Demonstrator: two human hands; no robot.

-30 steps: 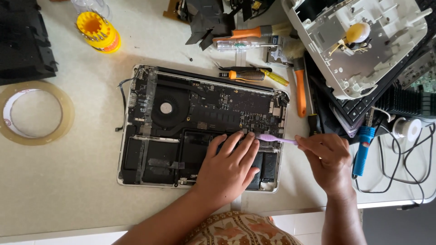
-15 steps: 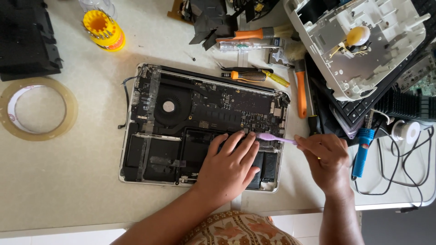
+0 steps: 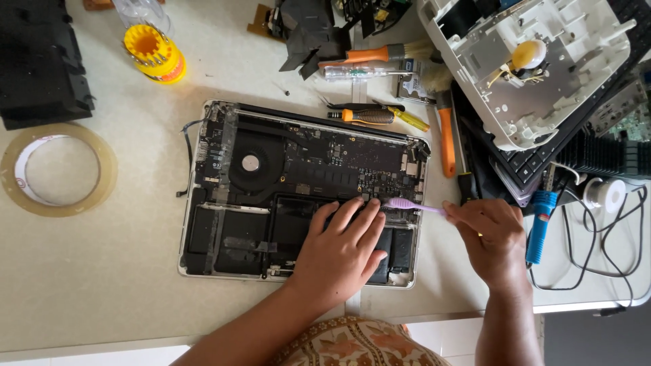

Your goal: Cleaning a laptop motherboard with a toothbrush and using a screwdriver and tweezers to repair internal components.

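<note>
Centrally, an opened laptop (image 3: 302,193) is laid bottom-up on the pale surface (image 3: 102,285), so that its fan, board and battery cells are exposed. The left hand (image 3: 339,251) is pressed flat on the battery area with its fingers (image 3: 352,213) spread apart, apparently to keep the case steady. A lilac toothbrush (image 3: 410,205) is pinched in the closed fingers of the right hand (image 3: 488,237), its head held against the lower edge of the board beside the left fingertips, seemingly for brushing there. Screwdrivers (image 3: 369,115) and an orange-handled brush (image 3: 444,132) are kept just past the laptop's far edge; a tape roll (image 3: 57,169) is set well apart.
</note>
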